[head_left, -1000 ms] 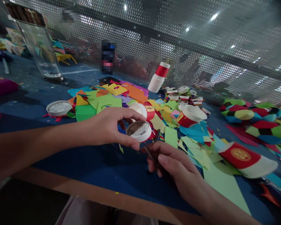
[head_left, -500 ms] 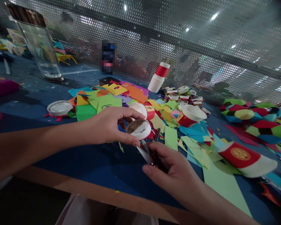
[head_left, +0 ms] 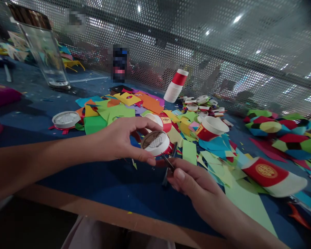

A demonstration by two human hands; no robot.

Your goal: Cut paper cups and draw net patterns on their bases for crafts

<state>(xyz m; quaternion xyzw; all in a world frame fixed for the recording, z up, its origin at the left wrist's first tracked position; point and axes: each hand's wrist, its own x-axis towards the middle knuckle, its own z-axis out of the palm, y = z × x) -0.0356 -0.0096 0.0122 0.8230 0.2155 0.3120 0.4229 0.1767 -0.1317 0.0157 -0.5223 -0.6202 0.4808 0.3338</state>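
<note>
My left hand (head_left: 125, 140) grips a cut-off paper cup bottom (head_left: 157, 143), thumb below and fingers over its far rim. This piece is a shallow white ring with a red edge and a dark line drawing on its round face. In my right hand (head_left: 197, 183) is a pair of scissors (head_left: 168, 162), its narrow blades at the near right edge of the cup bottom. The handles are mostly hidden by my fingers. Just behind the cup bottom, a red and white paper cup (head_left: 166, 122) lies on its side, partly covered by my left hand.
Coloured paper scraps (head_left: 119, 114) spread over the blue table. Another cup bottom (head_left: 66, 119) lies left, near a glass bottle (head_left: 48, 58). Stacked cups (head_left: 176, 85) lean at the back beside a pile of cup bottoms (head_left: 202, 105). A flattened red cup (head_left: 273, 176) lies right.
My right hand has turned, and the scissors' blades, spread apart before, now show as a thin dark edge. The cup bottom has shifted slightly right and rotated in my left hand.
</note>
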